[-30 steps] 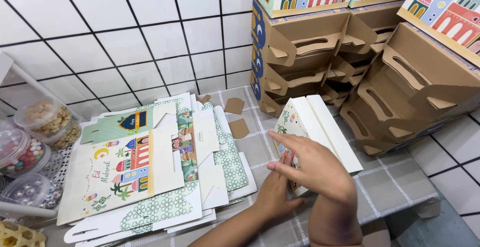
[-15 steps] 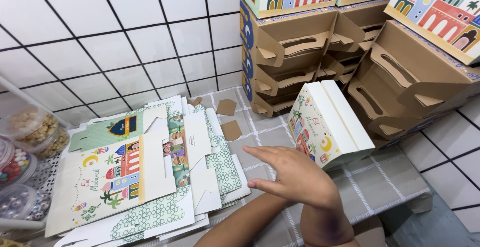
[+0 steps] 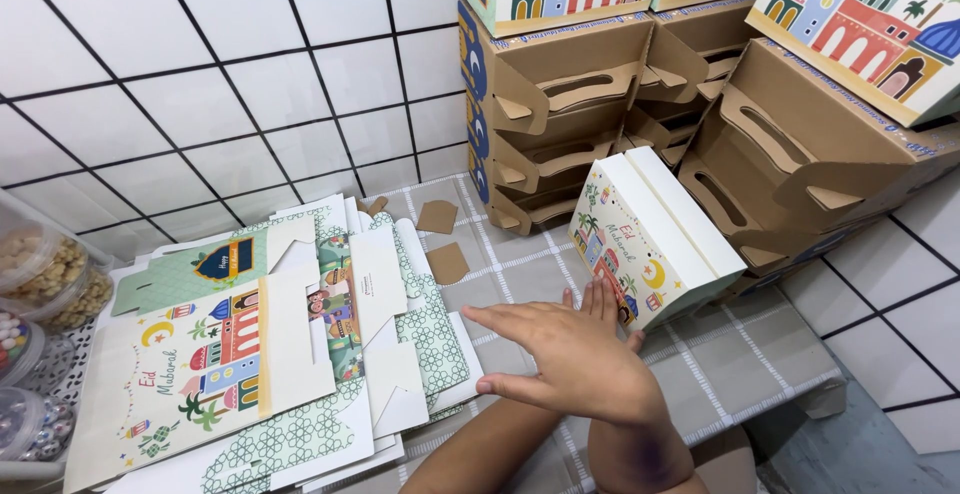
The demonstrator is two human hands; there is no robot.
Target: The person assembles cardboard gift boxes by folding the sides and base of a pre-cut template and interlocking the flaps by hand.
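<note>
Box [image 3: 655, 239] now leans on cardboard stack [image 3: 600, 114], released; your right hand [image 3: 575, 359] flat, empty; left hand hidden beneath.

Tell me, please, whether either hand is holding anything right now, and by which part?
Nothing is held. The hands hover flat, one over the other, above the checked cloth; the fingertips end just short of the assembled white box.

**Hands hover by a folded box**

Both hands are open and flat, the right hand [image 3: 585, 354] lying over the left hand [image 3: 600, 304], fingertips just short of the white box [image 3: 650, 239], which leans tilted against stacked brown boxes [image 3: 590, 104] at the table's [image 3: 740, 354] back edge. A pile of flat printed blanks [image 3: 260, 354] lies toward the left edge, snack jars [image 3: 45, 279] beyond.
</note>
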